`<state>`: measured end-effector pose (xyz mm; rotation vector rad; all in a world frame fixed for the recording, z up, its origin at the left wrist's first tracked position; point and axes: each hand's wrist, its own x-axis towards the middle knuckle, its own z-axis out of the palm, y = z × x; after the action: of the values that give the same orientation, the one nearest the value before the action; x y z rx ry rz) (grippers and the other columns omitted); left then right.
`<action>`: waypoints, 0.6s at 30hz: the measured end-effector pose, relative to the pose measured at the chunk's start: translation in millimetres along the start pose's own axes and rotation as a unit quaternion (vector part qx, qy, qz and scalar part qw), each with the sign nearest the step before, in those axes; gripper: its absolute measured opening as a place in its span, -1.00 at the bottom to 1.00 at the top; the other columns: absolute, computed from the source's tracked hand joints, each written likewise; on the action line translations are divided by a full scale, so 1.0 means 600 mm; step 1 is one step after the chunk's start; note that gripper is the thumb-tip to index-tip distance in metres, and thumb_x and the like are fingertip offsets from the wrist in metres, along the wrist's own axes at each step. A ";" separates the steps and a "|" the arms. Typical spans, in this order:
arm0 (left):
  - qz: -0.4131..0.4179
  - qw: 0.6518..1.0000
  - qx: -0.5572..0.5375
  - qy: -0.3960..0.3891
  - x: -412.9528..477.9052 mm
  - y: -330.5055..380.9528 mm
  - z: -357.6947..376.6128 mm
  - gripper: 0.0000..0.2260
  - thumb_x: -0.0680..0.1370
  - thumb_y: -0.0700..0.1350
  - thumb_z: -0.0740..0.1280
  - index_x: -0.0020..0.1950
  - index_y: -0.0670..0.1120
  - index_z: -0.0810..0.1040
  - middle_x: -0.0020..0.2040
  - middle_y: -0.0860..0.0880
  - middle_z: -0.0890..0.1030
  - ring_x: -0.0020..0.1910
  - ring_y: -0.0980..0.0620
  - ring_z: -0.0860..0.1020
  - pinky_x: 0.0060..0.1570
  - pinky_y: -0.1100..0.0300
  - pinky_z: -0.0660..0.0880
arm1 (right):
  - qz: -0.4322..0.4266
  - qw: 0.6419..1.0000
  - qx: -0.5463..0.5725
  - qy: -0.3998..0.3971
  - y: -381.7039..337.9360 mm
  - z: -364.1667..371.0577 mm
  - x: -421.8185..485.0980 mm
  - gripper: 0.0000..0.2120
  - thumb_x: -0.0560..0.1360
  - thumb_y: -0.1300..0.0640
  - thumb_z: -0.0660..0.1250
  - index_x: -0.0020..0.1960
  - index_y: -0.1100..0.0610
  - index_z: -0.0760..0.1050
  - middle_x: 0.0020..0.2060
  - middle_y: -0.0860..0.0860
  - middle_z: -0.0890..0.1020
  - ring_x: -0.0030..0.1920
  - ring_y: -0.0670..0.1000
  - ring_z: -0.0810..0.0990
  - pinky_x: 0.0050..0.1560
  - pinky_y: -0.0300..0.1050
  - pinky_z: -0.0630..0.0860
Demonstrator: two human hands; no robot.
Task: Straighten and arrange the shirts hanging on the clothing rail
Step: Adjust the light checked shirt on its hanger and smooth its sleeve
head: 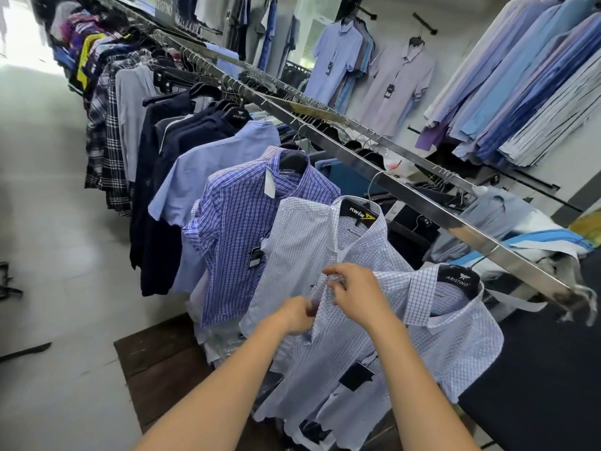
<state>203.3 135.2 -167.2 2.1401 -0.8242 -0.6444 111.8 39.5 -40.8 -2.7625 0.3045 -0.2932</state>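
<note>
A long steel clothing rail (406, 193) runs from the far left down to the near right, hung with many shirts. At its near end hangs a pale white-and-blue checked shirt (309, 242) on a black hanger. My right hand (354, 288) pinches this shirt's front placket just below the collar. My left hand (296, 315) grips the same front edge a little lower. Another pale checked shirt (455, 336) hangs right of it, nearest the rail's end. A darker blue plaid shirt (240, 229) hangs to the left.
Further along the rail hang a light blue shirt (201, 170), navy garments (162, 190) and plaid shirts (104, 151). More shirts hang on the right wall (536, 92). A dark wooden platform (169, 359) lies below the rail. Pale tiled floor (48, 222) spreads to the left.
</note>
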 end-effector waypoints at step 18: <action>-0.142 0.875 -0.457 0.078 -0.021 -0.125 -0.010 -0.80 0.55 -0.34 0.34 0.06 -0.13 0.68 0.00 -0.09 0.68 -0.12 0.08 0.62 -0.21 0.26 0.58 | 0.029 0.999 0.041 0.022 0.008 -0.009 0.000 -0.78 0.60 0.18 0.36 0.23 0.05 0.63 0.07 -0.03 0.70 -0.10 -0.07 0.70 0.11 -0.03 0.63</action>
<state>225.2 185.7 -219.6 1.3973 -0.0412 -0.7898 109.5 33.5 -37.4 -2.6653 0.3749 -0.3435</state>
